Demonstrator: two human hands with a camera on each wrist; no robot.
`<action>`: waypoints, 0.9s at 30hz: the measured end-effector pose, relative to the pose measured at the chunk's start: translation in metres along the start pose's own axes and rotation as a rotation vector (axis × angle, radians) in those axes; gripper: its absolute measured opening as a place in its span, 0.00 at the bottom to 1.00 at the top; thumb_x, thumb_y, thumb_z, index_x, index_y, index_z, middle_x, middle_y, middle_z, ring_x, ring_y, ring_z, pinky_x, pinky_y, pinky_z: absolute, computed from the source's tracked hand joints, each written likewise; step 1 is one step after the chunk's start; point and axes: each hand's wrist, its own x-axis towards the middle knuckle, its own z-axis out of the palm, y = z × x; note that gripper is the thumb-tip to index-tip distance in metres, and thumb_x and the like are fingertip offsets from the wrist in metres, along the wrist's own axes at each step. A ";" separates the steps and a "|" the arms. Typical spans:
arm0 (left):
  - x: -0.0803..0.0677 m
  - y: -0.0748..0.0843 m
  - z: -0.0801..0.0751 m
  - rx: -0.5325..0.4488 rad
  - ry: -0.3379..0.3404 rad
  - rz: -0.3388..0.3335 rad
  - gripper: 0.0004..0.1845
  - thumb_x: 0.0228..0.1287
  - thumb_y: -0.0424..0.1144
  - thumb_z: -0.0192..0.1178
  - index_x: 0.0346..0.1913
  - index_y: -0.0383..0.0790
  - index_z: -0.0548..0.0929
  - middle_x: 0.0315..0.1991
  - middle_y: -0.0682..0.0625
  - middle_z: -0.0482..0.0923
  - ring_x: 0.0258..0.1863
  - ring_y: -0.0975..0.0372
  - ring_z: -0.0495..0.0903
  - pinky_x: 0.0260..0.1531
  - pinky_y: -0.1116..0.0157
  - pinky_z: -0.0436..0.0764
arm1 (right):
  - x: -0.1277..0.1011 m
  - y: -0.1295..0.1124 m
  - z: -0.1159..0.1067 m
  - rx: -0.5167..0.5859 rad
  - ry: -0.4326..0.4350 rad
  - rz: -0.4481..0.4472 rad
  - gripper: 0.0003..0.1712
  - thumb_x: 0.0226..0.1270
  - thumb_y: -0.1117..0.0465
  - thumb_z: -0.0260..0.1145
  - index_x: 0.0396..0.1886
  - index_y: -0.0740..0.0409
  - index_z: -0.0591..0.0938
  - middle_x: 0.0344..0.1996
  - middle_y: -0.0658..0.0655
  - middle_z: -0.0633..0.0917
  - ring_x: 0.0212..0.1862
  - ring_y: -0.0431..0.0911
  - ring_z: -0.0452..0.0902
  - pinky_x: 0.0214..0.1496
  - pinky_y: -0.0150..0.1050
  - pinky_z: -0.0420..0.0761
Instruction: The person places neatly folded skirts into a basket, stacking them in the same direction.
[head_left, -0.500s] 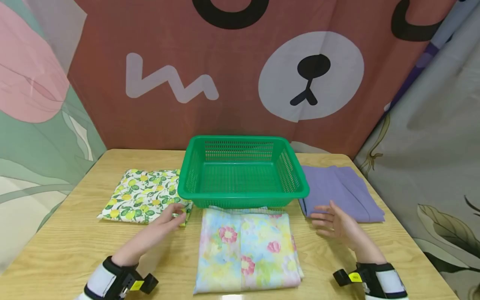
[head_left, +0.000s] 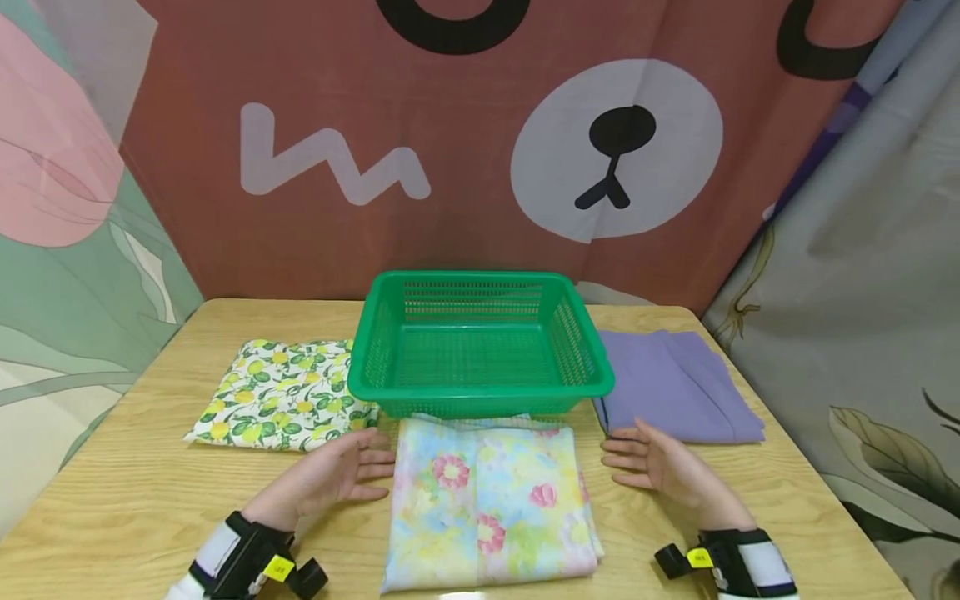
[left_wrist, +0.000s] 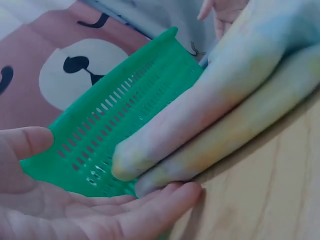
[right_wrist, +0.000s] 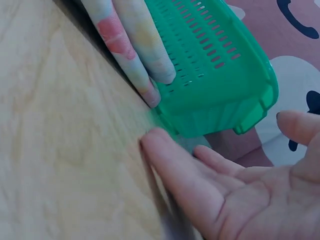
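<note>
A folded pastel flower-print cloth (head_left: 491,504) lies on the wooden table (head_left: 135,492) in front of a green plastic basket (head_left: 480,343). My left hand (head_left: 341,473) is open, palm turned inward, just left of that cloth with its fingertips (left_wrist: 187,192) close to the fold (left_wrist: 210,125). My right hand (head_left: 648,462) is open too, palm inward, just right of the cloth (right_wrist: 127,42). Neither hand holds anything. The basket (left_wrist: 115,130) (right_wrist: 220,65) is empty.
A folded lemon-print cloth (head_left: 281,404) lies left of the basket and a folded purple cloth (head_left: 675,385) lies to its right. Printed curtains hang close behind and beside the table.
Both hands have moved inward and nearer to me, the left off the lemon-print cloth and the right off the purple cloth, and now flank the flower-print cloth.
</note>
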 end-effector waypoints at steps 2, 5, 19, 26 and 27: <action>0.001 -0.002 -0.003 -0.069 -0.037 0.005 0.39 0.76 0.52 0.24 0.68 0.15 0.34 0.68 0.20 0.40 0.68 0.42 0.60 0.62 0.53 0.70 | 0.001 0.001 0.003 0.024 -0.020 0.000 0.39 0.79 0.49 0.30 0.67 0.84 0.43 0.58 0.57 0.77 0.56 0.43 0.77 0.60 0.40 0.76; 0.001 -0.005 -0.006 -0.157 -0.084 0.012 0.39 0.76 0.51 0.22 0.67 0.15 0.34 0.69 0.21 0.41 0.67 0.46 0.63 0.63 0.55 0.69 | 0.004 0.003 0.006 0.115 -0.086 -0.006 0.37 0.80 0.52 0.31 0.66 0.87 0.42 0.57 0.59 0.78 0.57 0.45 0.76 0.62 0.38 0.73; 0.009 -0.016 0.001 -0.349 -0.195 -0.002 0.35 0.76 0.48 0.17 0.67 0.16 0.29 0.70 0.23 0.41 0.66 0.49 0.65 0.66 0.58 0.65 | 0.019 0.018 0.017 0.432 -0.297 -0.003 0.31 0.79 0.56 0.25 0.66 0.76 0.59 0.57 0.63 0.76 0.61 0.50 0.73 0.67 0.40 0.67; 0.013 -0.020 0.008 -0.412 -0.223 0.003 0.34 0.76 0.46 0.19 0.68 0.17 0.30 0.60 0.39 0.70 0.59 0.58 0.73 0.63 0.61 0.69 | 0.027 0.025 0.024 0.472 -0.365 -0.012 0.32 0.78 0.57 0.19 0.62 0.68 0.65 0.58 0.62 0.76 0.62 0.49 0.72 0.67 0.39 0.68; 0.014 -0.020 0.009 -0.419 -0.226 0.006 0.34 0.77 0.46 0.20 0.68 0.18 0.31 0.58 0.43 0.72 0.58 0.58 0.74 0.62 0.62 0.70 | 0.028 0.026 0.026 0.468 -0.372 -0.012 0.32 0.78 0.56 0.19 0.64 0.69 0.63 0.59 0.62 0.75 0.62 0.49 0.72 0.67 0.38 0.68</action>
